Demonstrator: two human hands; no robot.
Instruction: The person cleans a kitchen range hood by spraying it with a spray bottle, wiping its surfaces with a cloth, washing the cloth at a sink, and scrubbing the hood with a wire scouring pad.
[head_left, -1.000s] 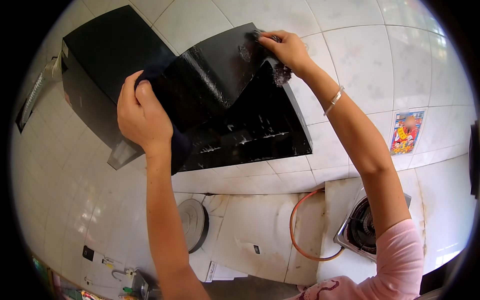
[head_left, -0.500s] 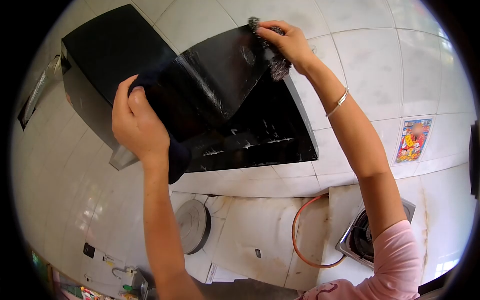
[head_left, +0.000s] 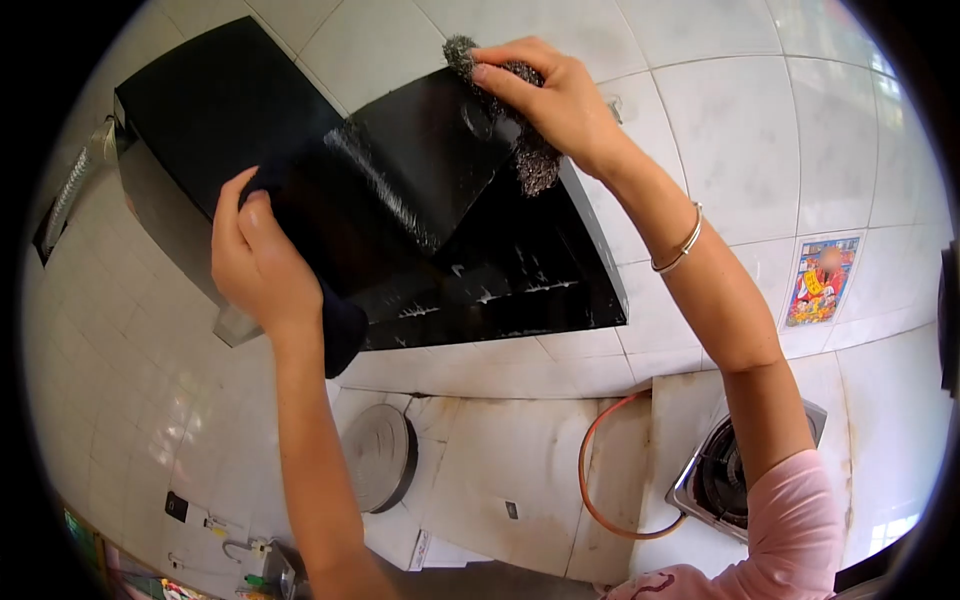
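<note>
A black range hood hangs on the tiled wall, with whitish, foamy streaks on its slanted panel and along its lower part. My right hand is closed round a steel wool scrubber, whose grey curls stick out on both sides of the fingers at the upper right edge of the panel. Bunched in my left hand is a dark cloth, at the left side of the hood's panel. Part of the cloth hangs below the wrist, and its upper part blends into the black surface.
Below the hood runs a stained white counter with a round lid on it. An orange hose curves to a gas stove at the right. A silver duct is at the far left, and a colourful poster is on the wall.
My right hand has moved left along the panel's upper edge with the steel wool scrubber. My left hand has shifted slightly left and down in view, still gripping the cloth.
</note>
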